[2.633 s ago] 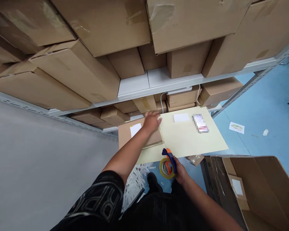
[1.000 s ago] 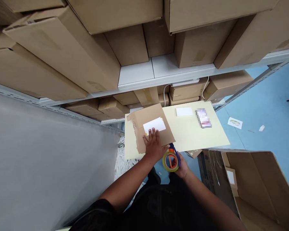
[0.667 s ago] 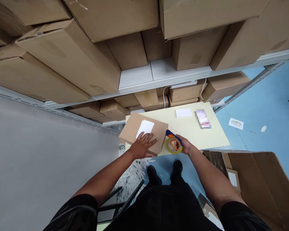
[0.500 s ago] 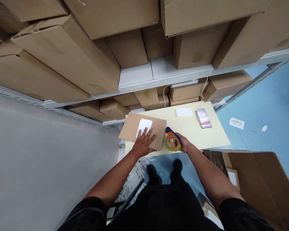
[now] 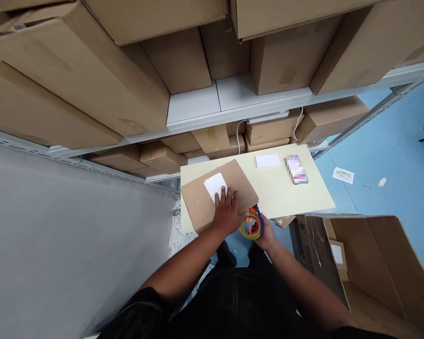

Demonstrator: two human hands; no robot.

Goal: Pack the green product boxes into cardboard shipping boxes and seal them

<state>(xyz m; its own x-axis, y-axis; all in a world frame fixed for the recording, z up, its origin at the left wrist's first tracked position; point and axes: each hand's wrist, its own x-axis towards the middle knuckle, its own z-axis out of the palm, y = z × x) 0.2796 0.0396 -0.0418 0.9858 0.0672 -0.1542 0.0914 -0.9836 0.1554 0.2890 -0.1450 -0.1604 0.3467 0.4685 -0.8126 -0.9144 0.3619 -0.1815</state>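
Observation:
A flat brown cardboard box point(image 5: 201, 200) with a white label point(image 5: 215, 183) lies turned at an angle on the cream table point(image 5: 286, 200). My left hand point(image 5: 226, 212) rests on the box with fingers spread, partly over the label. My right hand point(image 5: 266, 235) is wrapped round a blue and orange tape dispenser point(image 5: 251, 223) carrying a roll of yellowish tape. The dispenser is at the box's near right corner, close to my left thumb. Whether its tape touches the cardboard I cannot tell.
A white card point(image 5: 267, 160) and a blurred phone-sized item point(image 5: 296, 169) lie on the table's far side. Shelves of cardboard boxes point(image 5: 286, 61) rise behind it. A large open carton point(image 5: 378, 263) stands at the right. Shredded paper point(image 5: 176, 238) covers the floor at left.
The box has turned clockwise on the table, with my left hand moving right on it. My right hand has brought the tape dispenser slightly nearer to my body, to the box's near right corner.

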